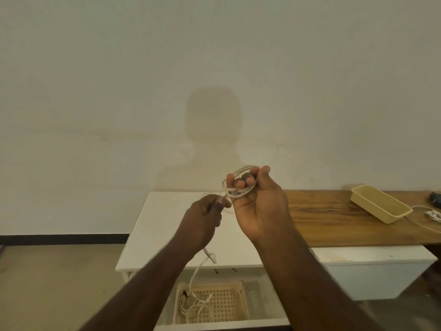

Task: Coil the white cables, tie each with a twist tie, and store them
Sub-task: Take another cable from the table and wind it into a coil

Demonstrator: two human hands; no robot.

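While the right hand (256,206) holds a small coil of white cable (241,181) wound round its curled fingers, raised above the white counter (167,235), the left hand (205,217) pinches the loose run of the same cable just beside it. The tail drops from under the left hand, past the counter's front edge, down into a lattice basket (222,304) in an open drawer (269,304) below; the basket holds more white cables (193,304) in a loose tangle on its left side. Two small dark pieces (217,271) lie under the counter edge, too small to identify. On the wooden counter (334,220) to the right sits a shallow yellow tray (379,204); cannot tell if anything is in it. Another white cable (427,213) lies just beside the tray's right end, with a dark object (435,198) at the frame edge.
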